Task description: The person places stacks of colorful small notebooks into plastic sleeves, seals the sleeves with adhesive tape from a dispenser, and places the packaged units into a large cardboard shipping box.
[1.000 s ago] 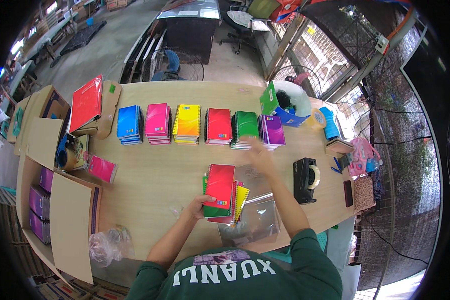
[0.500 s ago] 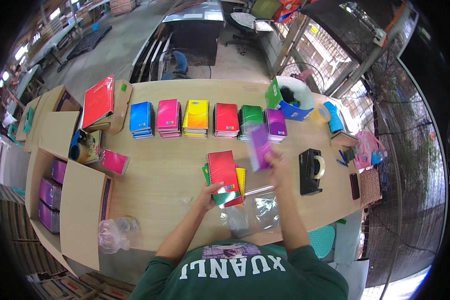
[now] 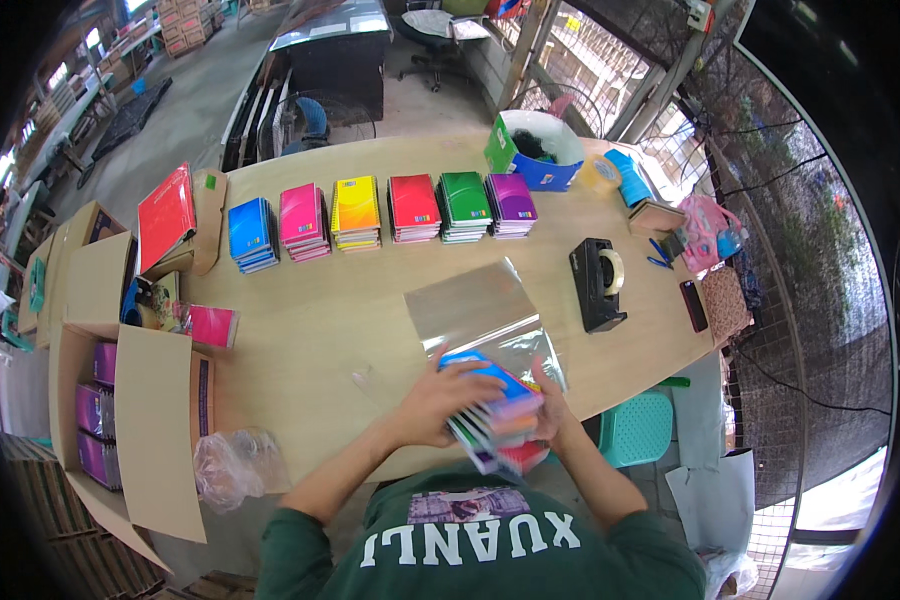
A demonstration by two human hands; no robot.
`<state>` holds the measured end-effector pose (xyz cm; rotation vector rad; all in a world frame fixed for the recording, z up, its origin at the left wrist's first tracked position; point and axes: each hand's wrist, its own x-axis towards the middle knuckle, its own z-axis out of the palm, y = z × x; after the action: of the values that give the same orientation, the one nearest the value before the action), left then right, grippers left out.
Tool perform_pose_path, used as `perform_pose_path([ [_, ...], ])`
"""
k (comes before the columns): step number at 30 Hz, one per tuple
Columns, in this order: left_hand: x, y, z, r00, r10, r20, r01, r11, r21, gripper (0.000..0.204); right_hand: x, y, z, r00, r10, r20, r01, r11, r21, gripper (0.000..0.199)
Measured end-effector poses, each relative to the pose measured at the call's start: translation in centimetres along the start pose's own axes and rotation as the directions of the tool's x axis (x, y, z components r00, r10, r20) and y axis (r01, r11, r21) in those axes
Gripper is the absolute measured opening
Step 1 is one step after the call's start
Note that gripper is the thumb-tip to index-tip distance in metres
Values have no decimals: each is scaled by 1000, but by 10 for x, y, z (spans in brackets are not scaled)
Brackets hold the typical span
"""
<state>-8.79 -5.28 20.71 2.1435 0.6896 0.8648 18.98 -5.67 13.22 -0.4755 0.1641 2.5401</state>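
Close to my body, at the table's front edge, I hold a bundle of small spiral notebooks (image 3: 511, 405) between both hands. A blue cover is uppermost, and other colours show along the blurred edges. My left hand (image 3: 435, 403) lies over the blue cover with its fingers curved across it. Against the bundle's right side presses my right hand (image 3: 552, 405). Just beyond, clear plastic bags (image 3: 475, 300) lie flat on the table. Farther back stand stacks of blue (image 3: 251, 230), pink (image 3: 302, 215), yellow (image 3: 355, 207), red (image 3: 412, 202), green (image 3: 463, 202) and purple notebooks (image 3: 511, 199) in a row.
To the right are a black tape dispenser (image 3: 597, 285), a phone (image 3: 693, 306) and a blue-green box (image 3: 535, 165). An open carton (image 3: 155, 430) holding purple notebooks stands left, beside crumpled plastic (image 3: 235, 462). A red folder (image 3: 165, 215) leans at the back left.
The right hand has brought the purple notebook from its stack to the others. The loosely fanned notebooks are now one bundle between both hands, nearer my body, blue side up. The view has shifted.
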Motion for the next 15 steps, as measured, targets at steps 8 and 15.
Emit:
perform_pose_path([
  [8, 42, 36, 42, 955, 240, 174, -294, 846, 444, 67, -48, -39, 43, 995, -101, 12, 86, 773, -628, 75],
  [15, 63, -29, 88, 799, -250, -547, 187, 968, -170, 100, -47, -100, 6, 933, -361, -10, 159, 435, -886, 90],
])
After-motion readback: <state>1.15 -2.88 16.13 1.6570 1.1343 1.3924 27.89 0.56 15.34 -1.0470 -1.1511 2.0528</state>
